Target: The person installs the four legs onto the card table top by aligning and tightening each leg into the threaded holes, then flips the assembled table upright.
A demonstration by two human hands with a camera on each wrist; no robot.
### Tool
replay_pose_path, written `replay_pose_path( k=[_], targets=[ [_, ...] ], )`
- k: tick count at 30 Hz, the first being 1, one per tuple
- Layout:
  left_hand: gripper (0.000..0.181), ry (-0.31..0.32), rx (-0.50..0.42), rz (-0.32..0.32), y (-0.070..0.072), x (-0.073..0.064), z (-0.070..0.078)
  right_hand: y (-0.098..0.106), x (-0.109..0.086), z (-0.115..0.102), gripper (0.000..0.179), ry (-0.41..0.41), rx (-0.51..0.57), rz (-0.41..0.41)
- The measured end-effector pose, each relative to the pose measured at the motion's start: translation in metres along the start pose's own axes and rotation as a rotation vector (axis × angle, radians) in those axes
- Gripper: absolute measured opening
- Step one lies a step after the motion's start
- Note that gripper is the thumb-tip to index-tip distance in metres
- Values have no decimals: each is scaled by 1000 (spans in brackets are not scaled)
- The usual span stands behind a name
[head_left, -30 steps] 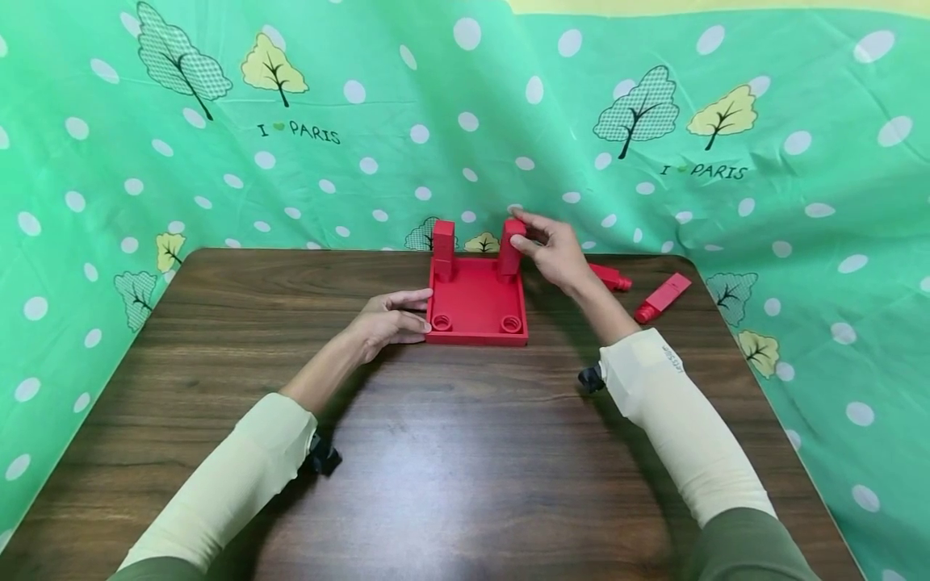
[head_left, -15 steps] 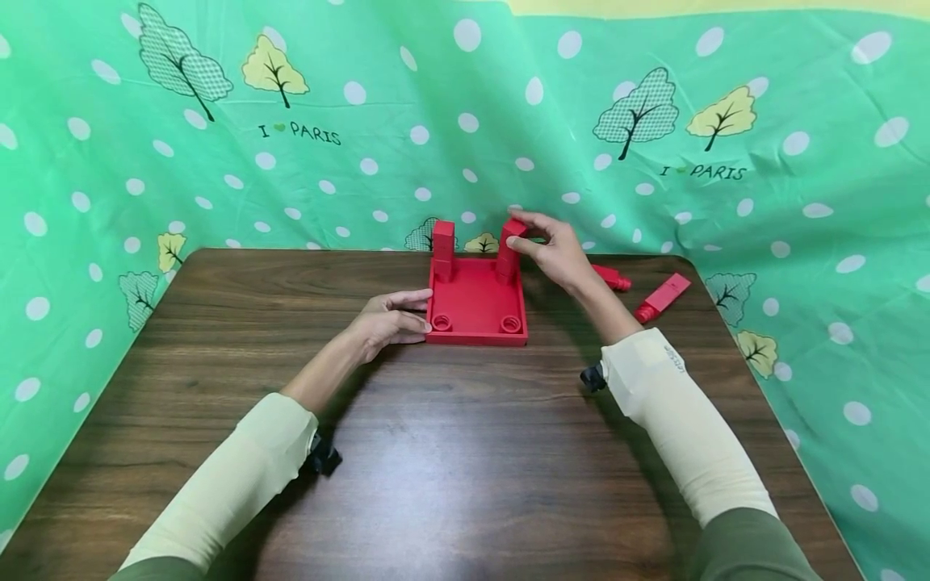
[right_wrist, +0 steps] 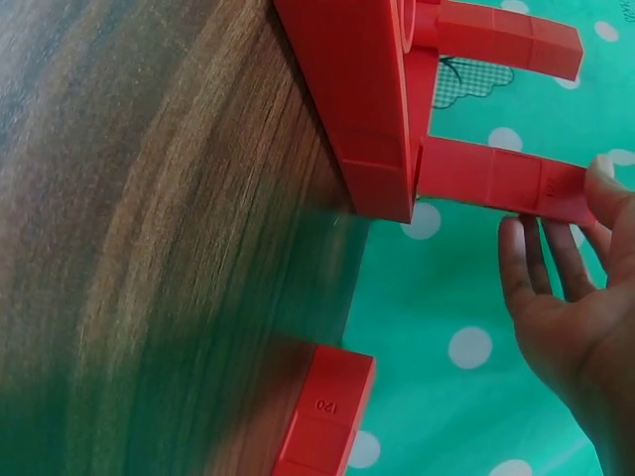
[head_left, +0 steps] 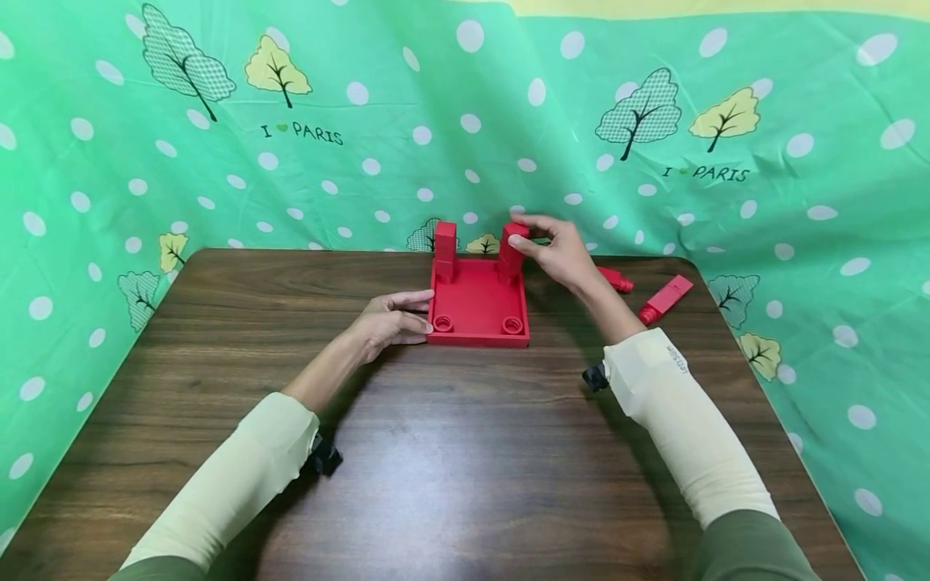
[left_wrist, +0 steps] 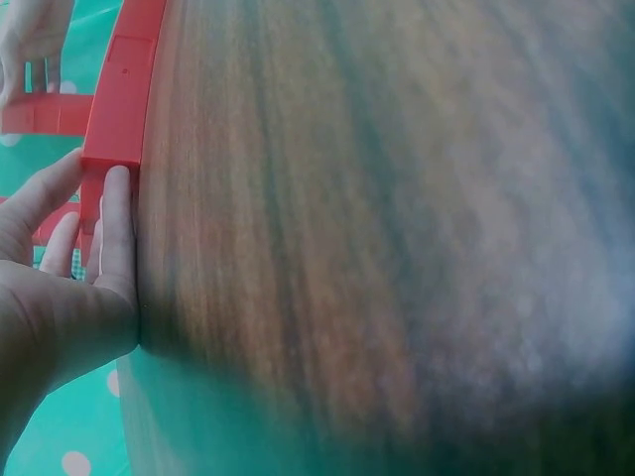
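A shallow red square tray-like base lies on the table with its rim up. At its back left corner a red square-sided leg stands upright. My right hand pinches the top of a second red leg, which stands at the back right corner, between thumb and fingers. Two round threaded sockets show at the front corners. My left hand rests against the base's left side, its thumb by the front corner and its fingers fairly straight along the wall.
Two loose red legs with threaded ends lie on the dark wooden table to the right: one leg near the right edge, another leg partly hidden behind my right forearm. A green dotted curtain hangs directly behind the table.
The leg in my right hand has turned and shifted slightly at its corner, with the fingers staying at its top. My left hand and the base keep their places.
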State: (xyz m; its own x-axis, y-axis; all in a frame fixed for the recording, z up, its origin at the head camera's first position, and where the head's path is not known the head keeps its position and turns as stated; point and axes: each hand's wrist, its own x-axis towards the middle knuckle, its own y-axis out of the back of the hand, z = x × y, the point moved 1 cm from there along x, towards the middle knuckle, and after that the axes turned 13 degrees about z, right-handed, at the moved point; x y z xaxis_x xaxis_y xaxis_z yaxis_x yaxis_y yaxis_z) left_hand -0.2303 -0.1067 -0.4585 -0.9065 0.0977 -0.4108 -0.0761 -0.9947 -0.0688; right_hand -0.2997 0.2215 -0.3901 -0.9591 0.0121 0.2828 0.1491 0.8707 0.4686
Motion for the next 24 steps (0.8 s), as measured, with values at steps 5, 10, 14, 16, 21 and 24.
replay_pose_path(
  k=[5,10,14,16,21,24],
  targets=[
    [80,0,3,3,0,0,-1,-3,-1,0,45,-36,11,64],
    [80,-1,5,4,0,1,0,-7,-1,1,49,-8,38,89],
    [80,1,6,0,0,0,0,-7,-1,2,55,30,16,73],
    [80,2,9,-1,0,1,0,-6,-1,1,57,35,-8,61],
    [80,0,11,-6,0,1,0,-2,0,2,59,8,-45,17],
    [80,0,8,-7,1,2,-1,1,0,2,57,-10,-30,-9]
  ],
)
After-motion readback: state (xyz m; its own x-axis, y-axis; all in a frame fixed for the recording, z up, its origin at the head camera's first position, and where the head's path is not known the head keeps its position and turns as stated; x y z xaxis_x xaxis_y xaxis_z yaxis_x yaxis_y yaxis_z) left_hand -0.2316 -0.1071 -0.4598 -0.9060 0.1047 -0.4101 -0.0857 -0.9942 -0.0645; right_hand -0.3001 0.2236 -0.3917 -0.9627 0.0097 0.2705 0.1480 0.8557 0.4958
